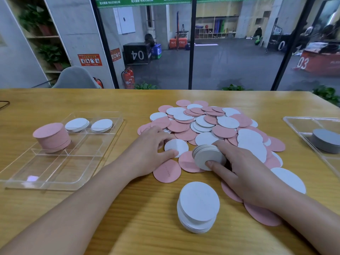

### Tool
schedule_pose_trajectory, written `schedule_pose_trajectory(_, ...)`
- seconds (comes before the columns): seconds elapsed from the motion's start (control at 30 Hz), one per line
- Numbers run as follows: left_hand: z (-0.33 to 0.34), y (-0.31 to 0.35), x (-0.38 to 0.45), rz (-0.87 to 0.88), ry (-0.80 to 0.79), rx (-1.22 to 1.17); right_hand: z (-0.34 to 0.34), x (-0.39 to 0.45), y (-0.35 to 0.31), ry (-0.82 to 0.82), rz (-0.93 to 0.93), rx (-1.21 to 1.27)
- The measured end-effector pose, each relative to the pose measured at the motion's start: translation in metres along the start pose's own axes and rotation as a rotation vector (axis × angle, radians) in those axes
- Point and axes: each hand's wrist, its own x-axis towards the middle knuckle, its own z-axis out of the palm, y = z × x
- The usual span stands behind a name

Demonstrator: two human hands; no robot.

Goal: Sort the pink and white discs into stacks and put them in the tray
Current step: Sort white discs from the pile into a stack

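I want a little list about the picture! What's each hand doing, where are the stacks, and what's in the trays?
left hand: fingers on a loose white disc at the pile's near edge
right hand: holding a small stack of discs on edge
loose pile: pink and white discs mixed, on the table
white stack: on the table, nearest the person
left tray: clear, with one tall pink stack and two low white stacks in separate compartments
right tray: clear, holds a grey stack
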Motion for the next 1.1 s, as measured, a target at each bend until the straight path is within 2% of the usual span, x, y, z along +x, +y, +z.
schedule_pose_trajectory(0.2, -0.001, 0.006, 0.000, -0.038, 0.022, -0.007, 0.000, 0.000, -0.001, -0.005, 0.009, 0.014)
schedule_pose_trajectory(0.4, -0.003, 0.009, 0.001, -0.055, 0.256, -0.415, -0.001, 0.000, 0.000, -0.007, 0.012, 0.016)
schedule_pose_trajectory(0.53, -0.006, 0.009, -0.001, -0.103, 0.284, -0.676, -0.001, 0.000, 0.000, -0.004, 0.007, 0.001)
schedule_pose_trajectory(0.77, -0.007, 0.005, -0.001, -0.070, 0.252, -0.639, -0.001, -0.001, 0.000, -0.003, 0.000, 0.003)
schedule_pose_trajectory(1.0, -0.005, 0.018, -0.004, 0.081, 0.195, -0.639, 0.000, -0.001, 0.000, -0.003, -0.007, 0.002)
schedule_pose_trajectory(1.1, 0.001, 0.023, -0.004, 0.138, 0.113, -0.637, 0.000, -0.002, 0.000, 0.008, -0.007, 0.005)
